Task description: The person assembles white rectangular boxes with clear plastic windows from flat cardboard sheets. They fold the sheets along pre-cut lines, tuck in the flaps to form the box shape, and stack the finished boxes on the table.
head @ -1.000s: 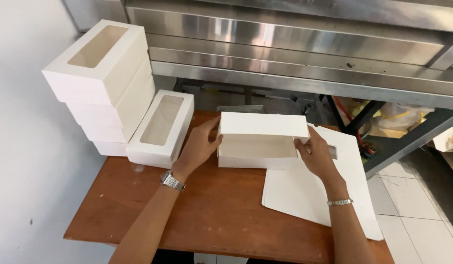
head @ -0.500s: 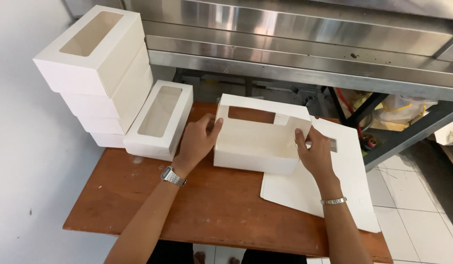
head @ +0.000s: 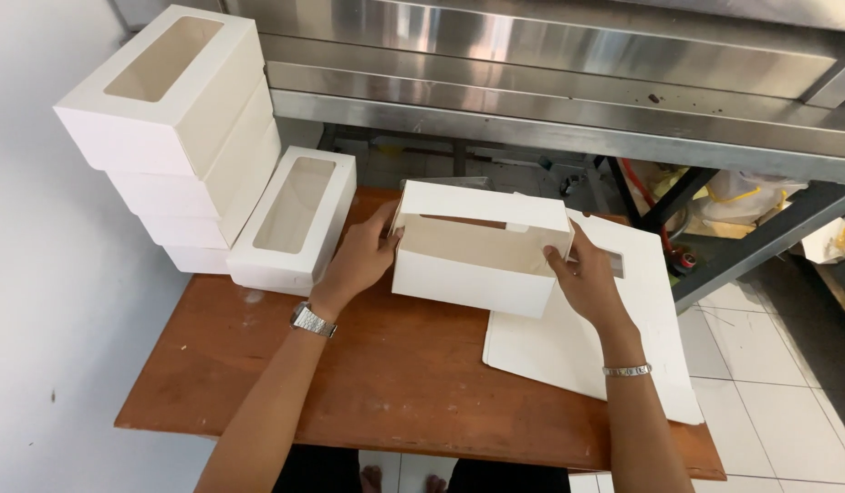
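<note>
- A reddish-brown wooden table [head: 377, 383] carries everything, its top scuffed and marked pale in places.
- An open white cardboard box [head: 473, 269] sits on it near the middle.
- A stack of flat white cardboard sheets [head: 623, 356] lies at the right, overhanging the edge.
- A white cardboard box with a window lid [head: 295, 219] rests at the left.
- A leaning pile of white window-lid boxes [head: 181, 137] stands at the far left.
</note>
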